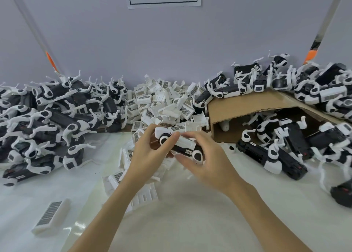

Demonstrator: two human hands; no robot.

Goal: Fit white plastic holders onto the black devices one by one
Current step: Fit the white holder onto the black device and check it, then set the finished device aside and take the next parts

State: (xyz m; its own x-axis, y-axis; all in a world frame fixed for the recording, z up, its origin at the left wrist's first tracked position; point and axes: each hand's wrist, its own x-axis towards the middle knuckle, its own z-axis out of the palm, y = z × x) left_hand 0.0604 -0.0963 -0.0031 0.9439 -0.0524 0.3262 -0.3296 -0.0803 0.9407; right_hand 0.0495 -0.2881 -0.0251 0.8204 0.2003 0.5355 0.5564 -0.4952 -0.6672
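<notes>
We hold the black rectangular plastic device (187, 150) by its ends: left hand (147, 152) and right hand (204, 165) both grip it. The white ribbed plastic holder (185, 142) at 12 o'clock seems light and stiff; press its edges.

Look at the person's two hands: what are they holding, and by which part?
Both hold one black device with a white holder on it: the left hand grips its left end, the right hand its right end.

Bare forearms, no sleeves; left grip (147, 152), right grip (204, 165).
</notes>
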